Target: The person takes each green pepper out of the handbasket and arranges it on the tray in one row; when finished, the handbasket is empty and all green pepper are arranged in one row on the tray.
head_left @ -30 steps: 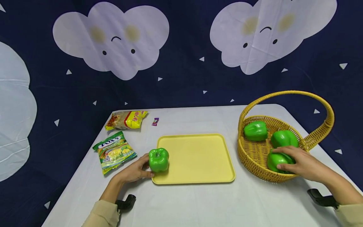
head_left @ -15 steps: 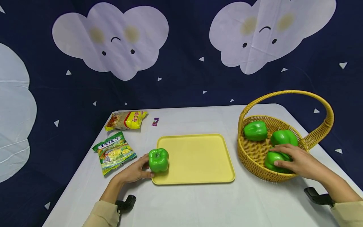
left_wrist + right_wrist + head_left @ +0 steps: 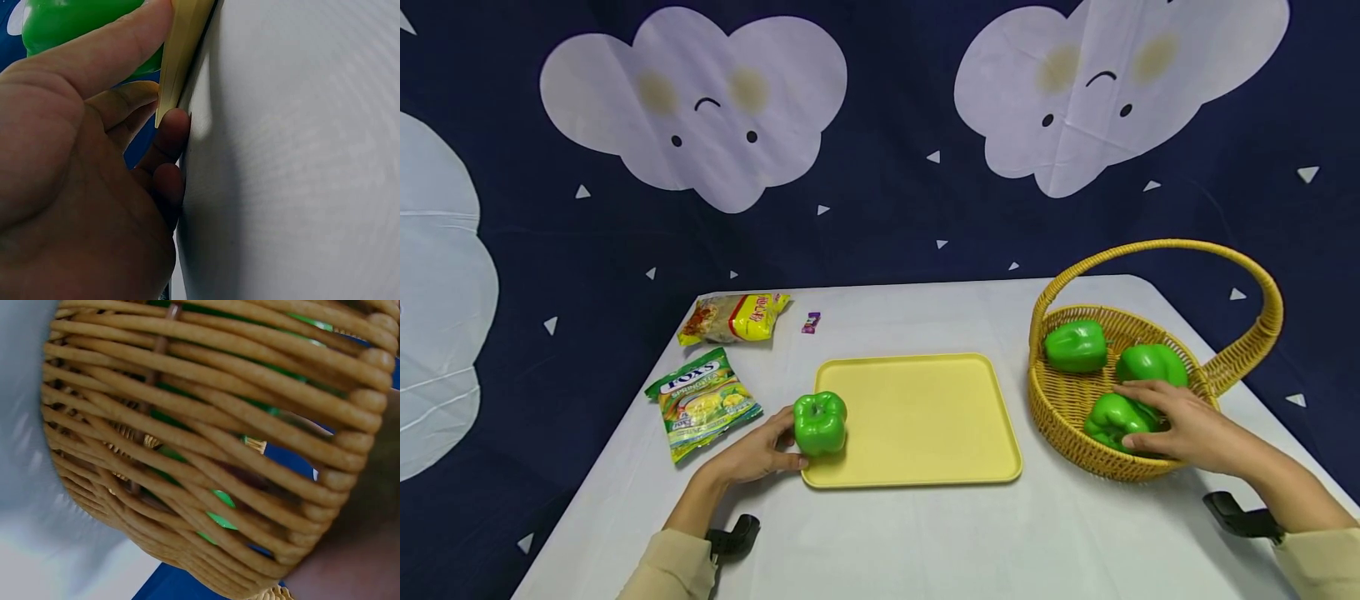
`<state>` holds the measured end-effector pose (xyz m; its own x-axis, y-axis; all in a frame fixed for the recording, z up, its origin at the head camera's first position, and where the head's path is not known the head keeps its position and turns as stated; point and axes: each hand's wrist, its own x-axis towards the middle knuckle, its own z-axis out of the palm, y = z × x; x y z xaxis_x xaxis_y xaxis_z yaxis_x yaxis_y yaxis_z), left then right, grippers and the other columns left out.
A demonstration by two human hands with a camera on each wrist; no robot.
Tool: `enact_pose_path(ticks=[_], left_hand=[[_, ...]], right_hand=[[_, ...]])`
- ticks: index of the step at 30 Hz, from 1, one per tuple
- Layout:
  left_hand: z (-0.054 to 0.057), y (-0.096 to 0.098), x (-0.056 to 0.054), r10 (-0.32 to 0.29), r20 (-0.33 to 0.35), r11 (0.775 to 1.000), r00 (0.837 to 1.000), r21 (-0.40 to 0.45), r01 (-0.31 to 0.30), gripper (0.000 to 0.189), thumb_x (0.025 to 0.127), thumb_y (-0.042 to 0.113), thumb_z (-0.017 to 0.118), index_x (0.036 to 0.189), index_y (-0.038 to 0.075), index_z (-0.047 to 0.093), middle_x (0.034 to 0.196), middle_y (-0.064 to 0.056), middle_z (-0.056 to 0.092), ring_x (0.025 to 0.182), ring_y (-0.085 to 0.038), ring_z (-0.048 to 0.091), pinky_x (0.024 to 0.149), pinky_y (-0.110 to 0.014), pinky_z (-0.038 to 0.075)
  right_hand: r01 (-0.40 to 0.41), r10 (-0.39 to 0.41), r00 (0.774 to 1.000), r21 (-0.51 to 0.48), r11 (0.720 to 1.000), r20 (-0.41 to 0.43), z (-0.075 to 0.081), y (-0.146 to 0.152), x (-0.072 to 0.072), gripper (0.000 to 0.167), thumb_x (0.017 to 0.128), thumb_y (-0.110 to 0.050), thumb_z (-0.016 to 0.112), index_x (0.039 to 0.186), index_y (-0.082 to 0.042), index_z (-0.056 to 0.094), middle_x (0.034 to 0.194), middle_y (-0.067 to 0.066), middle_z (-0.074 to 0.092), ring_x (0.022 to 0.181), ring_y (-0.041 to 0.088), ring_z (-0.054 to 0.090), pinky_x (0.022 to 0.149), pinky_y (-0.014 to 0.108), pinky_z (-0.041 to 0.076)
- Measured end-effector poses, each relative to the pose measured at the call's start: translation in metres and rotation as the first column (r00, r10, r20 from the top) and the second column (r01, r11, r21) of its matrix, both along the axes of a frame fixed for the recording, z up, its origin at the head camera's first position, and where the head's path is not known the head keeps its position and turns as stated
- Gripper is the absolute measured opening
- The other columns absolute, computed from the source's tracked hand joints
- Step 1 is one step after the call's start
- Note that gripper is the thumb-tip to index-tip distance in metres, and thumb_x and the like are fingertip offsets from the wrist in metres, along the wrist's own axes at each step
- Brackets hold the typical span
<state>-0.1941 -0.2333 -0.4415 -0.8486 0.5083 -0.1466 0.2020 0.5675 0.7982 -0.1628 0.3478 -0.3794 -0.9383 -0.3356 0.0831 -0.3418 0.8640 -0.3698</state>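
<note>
In the head view, my left hand (image 3: 760, 447) is at the left edge of the yellow tray (image 3: 917, 425), thumb and fingers gripping its rim. The left wrist view shows the thumb along the tray edge (image 3: 181, 56) and other fingers curled at it. A green bell pepper (image 3: 820, 423) stands upright on the tray beside those fingers. My right hand (image 3: 1195, 425) reaches into the wicker basket (image 3: 1060, 425), fingers and thumb around a green bell pepper (image 3: 1112, 419) at its front. The right wrist view is mostly the basket's woven wall (image 3: 206, 425), which hides the grip.
Two more green peppers, one at the back left (image 3: 1077, 347) and one at the right (image 3: 1150, 365), lie in the basket. Its tall handle (image 3: 1172, 244) arches overhead. A Fox's candy bag (image 3: 706, 404), a yellow food packet (image 3: 735, 317) and a small purple sweet (image 3: 810, 322) lie at the left.
The pepper under my right hand has shifted left and turned, its stem side now showing. The right hand has moved slightly left; the left hand and tray stay put.
</note>
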Motion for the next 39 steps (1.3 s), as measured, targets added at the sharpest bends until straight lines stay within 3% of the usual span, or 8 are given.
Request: enact_pose_path(ticks=[4, 9, 12, 18, 23, 32, 39], left_hand=[[0.0004, 0.0002, -0.0005, 0.001, 0.002, 1.000, 1.000, -0.005, -0.001, 0.075, 0.078, 0.028, 0.075, 0.142, 0.013, 0.040, 0.147, -0.010, 0.034, 0.118, -0.026, 0.039, 0.103, -0.046, 0.034], [0.0005, 0.0001, -0.0010, 0.002, 0.005, 1.000, 1.000, -0.005, -0.002, 0.074, 0.078, 0.028, 0.075, 0.142, 0.014, 0.040, 0.146, -0.009, 0.035, 0.116, -0.024, 0.039, 0.101, -0.044, 0.034], [0.0004, 0.0002, -0.0010, -0.001, 0.003, 1.000, 1.000, -0.002, 0.001, 0.074, 0.078, 0.027, 0.075, 0.142, 0.013, 0.041, 0.144, -0.009, 0.036, 0.114, -0.025, 0.040, 0.100, -0.043, 0.035], [0.0001, 0.0004, -0.0002, 0.007, 0.010, 1.000, 1.000, -0.002, -0.007, 0.074, 0.078, 0.027, 0.075, 0.142, 0.013, 0.041, 0.149, -0.011, 0.032, 0.123, -0.028, 0.039, 0.105, -0.047, 0.032], [0.0013, 0.0007, 0.0001, 0.013, 0.013, 1.000, 1.000, -0.004, -0.013, 0.074, 0.078, 0.027, 0.075, 0.142, 0.013, 0.040, 0.150, -0.011, 0.030, 0.125, -0.029, 0.039, 0.107, -0.049, 0.032], [0.0010, 0.0004, -0.0003, 0.001, 0.013, 1.000, 1.000, 0.001, -0.001, 0.072, 0.079, 0.026, 0.075, 0.141, 0.013, 0.041, 0.149, -0.011, 0.031, 0.126, -0.029, 0.038, 0.108, -0.051, 0.030], [0.0003, -0.0002, -0.0002, 0.003, 0.017, 1.000, 1.000, 0.005, -0.003, 0.073, 0.079, 0.026, 0.075, 0.142, 0.012, 0.041, 0.151, -0.012, 0.029, 0.128, -0.030, 0.037, 0.108, -0.052, 0.029]], right_hand=[[-0.023, 0.023, 1.000, 0.003, 1.000, 0.004, 0.0009, 0.0011, 0.0011, 0.075, 0.075, -0.036, 0.077, 0.135, -0.002, 0.047, 0.130, 0.027, 0.047, 0.112, 0.046, 0.047, 0.081, 0.059, 0.042], [-0.035, 0.036, 0.999, 0.025, 0.999, -0.033, 0.0017, 0.0007, 0.0023, 0.078, 0.074, -0.038, 0.078, 0.139, -0.010, 0.046, 0.126, 0.019, 0.051, 0.104, 0.027, 0.053, 0.077, 0.037, 0.046], [-0.040, 0.041, 0.998, 0.020, 0.999, -0.043, 0.0021, 0.0000, 0.0023, 0.077, 0.074, -0.038, 0.078, 0.140, -0.014, 0.045, 0.124, 0.019, 0.052, 0.101, 0.022, 0.052, 0.074, 0.032, 0.044], [-0.021, 0.021, 1.000, -0.005, 1.000, -0.022, 0.0016, -0.0016, 0.0018, 0.075, 0.074, -0.040, 0.077, 0.139, -0.016, 0.047, 0.123, 0.023, 0.051, 0.105, 0.035, 0.052, 0.075, 0.046, 0.045], [0.030, -0.030, 1.000, -0.018, 0.999, -0.009, -0.0007, -0.0028, 0.0006, 0.075, 0.073, -0.042, 0.077, 0.133, -0.007, 0.050, 0.125, 0.029, 0.048, 0.109, 0.043, 0.046, 0.079, 0.059, 0.041], [0.069, -0.069, 0.997, -0.017, 0.997, 0.020, -0.0011, -0.0045, -0.0004, 0.078, 0.074, -0.046, 0.075, 0.133, -0.003, 0.047, 0.129, 0.027, 0.050, 0.108, 0.040, 0.052, 0.080, 0.053, 0.045], [0.033, -0.033, 0.999, -0.024, 0.999, -0.037, -0.0026, -0.0039, 0.0016, 0.072, 0.075, -0.042, 0.076, 0.133, -0.009, 0.050, 0.129, 0.026, 0.051, 0.111, 0.041, 0.052, 0.079, 0.056, 0.044]])
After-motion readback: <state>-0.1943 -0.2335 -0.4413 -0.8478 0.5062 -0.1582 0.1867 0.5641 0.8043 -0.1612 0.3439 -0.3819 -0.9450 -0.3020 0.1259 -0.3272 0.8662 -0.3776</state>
